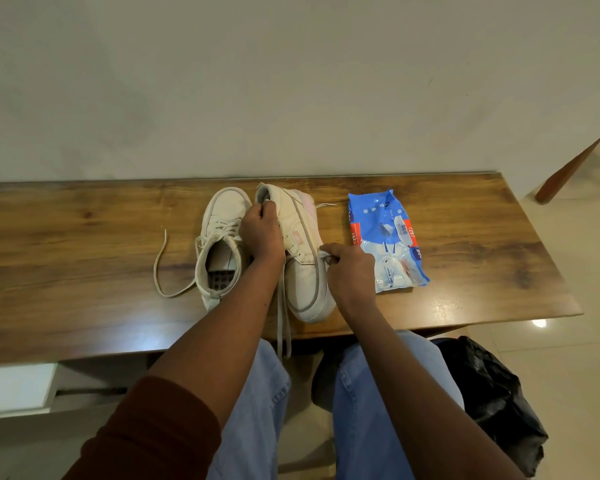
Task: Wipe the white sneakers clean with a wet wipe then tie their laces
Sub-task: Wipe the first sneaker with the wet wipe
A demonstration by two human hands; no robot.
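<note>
Two white sneakers lie on the wooden table (pixel 84 258). The left sneaker (pixel 220 244) stands upright with its toe toward the wall and its lace trailing loose to the left. The right sneaker (pixel 300 258) is tipped on its side, sole toward the right. My left hand (pixel 261 233) grips its upper edge near the toe. My right hand (pixel 349 271) pinches a small white wet wipe (pixel 323 254) against the sneaker's sole edge. Its laces (pixel 282 327) hang over the table's front edge.
A blue pack of wet wipes (pixel 387 240) lies flat to the right of the sneakers. A black plastic bag (pixel 492 393) sits on the floor at the right. My knees in blue jeans are under the table's front edge. A wall runs behind the table.
</note>
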